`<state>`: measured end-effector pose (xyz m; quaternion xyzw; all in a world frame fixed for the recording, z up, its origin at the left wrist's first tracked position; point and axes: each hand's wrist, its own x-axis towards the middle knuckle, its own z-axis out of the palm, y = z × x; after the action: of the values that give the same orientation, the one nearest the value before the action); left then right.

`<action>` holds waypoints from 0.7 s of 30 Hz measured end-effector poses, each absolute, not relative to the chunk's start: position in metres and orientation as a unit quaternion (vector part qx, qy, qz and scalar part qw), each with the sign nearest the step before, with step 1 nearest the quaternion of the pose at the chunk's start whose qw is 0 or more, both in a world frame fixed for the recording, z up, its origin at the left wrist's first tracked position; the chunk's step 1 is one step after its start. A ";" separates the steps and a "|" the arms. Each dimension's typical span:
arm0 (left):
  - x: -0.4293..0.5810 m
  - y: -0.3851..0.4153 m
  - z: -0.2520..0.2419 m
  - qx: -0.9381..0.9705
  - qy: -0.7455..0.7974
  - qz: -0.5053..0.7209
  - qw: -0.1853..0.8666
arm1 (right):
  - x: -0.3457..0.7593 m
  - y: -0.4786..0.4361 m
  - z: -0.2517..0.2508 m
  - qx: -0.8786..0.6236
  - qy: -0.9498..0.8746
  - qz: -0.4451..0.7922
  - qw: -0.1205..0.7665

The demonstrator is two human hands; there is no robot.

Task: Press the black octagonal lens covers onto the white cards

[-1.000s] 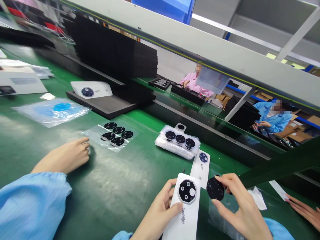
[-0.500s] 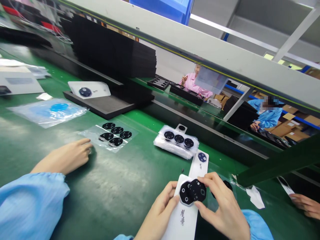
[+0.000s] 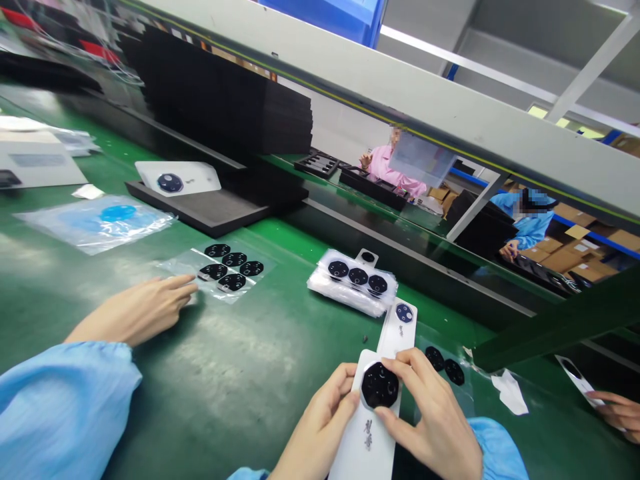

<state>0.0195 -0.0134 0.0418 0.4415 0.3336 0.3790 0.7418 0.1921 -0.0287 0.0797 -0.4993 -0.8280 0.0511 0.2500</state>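
My left hand grips the edge of a white phone back panel with dark lettering. My right hand pinches a black octagonal camera lens cover between thumb and fingers. The cover lies over the dark camera area at the panel's upper end. Whether it is fully seated I cannot tell. Just beyond, a second white panel with a blue-black round lens area lies partly under the first. To the right, black lens covers lie on a clear sheet, partly hidden by my right hand.
A co-worker's hand reaches from the left toward lens covers on a clear sheet. A stack of clear film stands mid-table. Behind are a black tray and a rail. Another person's hand holds a panel at right.
My right hand has shifted left, bringing the lens cover from an offset position onto the panel's camera area. The co-worker's hand at left has moved right toward the sheet of covers.
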 end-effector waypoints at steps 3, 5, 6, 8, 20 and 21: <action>0.019 -0.014 0.043 0.432 0.334 0.383 0.745 | 0.192 -0.028 0.080 -0.495 -0.831 0.049 0.251; 0.019 -0.014 0.044 0.429 0.334 0.382 0.748 | 0.191 -0.028 0.080 -0.494 -0.832 0.047 0.249; 0.018 -0.014 0.045 0.427 0.332 0.381 0.750 | 0.191 -0.028 0.081 -0.494 -0.832 0.048 0.248; 0.018 -0.014 0.045 0.423 0.330 0.382 0.753 | 0.191 -0.028 0.081 -0.495 -0.833 0.048 0.244; 0.020 -0.014 0.041 0.378 0.327 0.374 0.781 | 0.190 -0.027 0.082 -0.500 -0.830 0.057 0.239; 0.020 -0.014 0.041 0.372 0.327 0.374 0.784 | 0.190 -0.027 0.083 -0.500 -0.831 0.056 0.238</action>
<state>0.0203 -0.0138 0.0410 0.3722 0.3272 0.3741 0.7839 0.1895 -0.0270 0.0826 -0.4996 -0.8309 0.0564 0.2384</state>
